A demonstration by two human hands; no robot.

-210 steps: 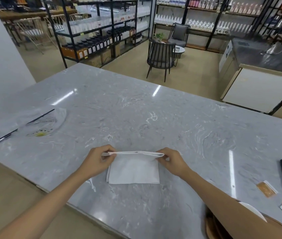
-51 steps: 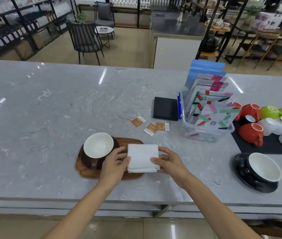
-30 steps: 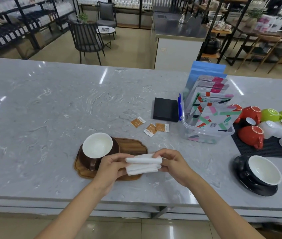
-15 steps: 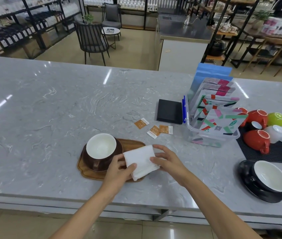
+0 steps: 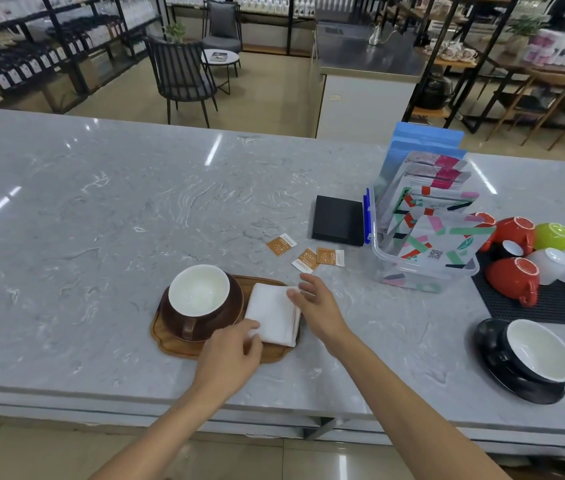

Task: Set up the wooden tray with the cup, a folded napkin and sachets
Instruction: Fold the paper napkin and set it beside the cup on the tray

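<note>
A wooden tray (image 5: 170, 342) lies on the marble counter near its front edge. On its left half stands a brown cup (image 5: 200, 301) with a white inside, on a brown saucer. A folded white napkin (image 5: 274, 311) lies flat on the tray's right half. My left hand (image 5: 231, 358) rests its fingertips on the napkin's near left corner. My right hand (image 5: 315, 306) hovers at the napkin's right edge, fingers spread, holding nothing. Three orange sachets (image 5: 308, 252) lie on the counter just beyond the tray.
A black pad (image 5: 338, 220) and a clear plastic box of colourful packets (image 5: 423, 244) sit behind the sachets. Red, green and white cups rest on a black mat (image 5: 547, 303) at the right. A black cup on a saucer (image 5: 530, 358) stands near the front right.
The napkin, held up between both hands a second ago, now lies flat on the tray beside the cup. My right hand has let go and opened.
</note>
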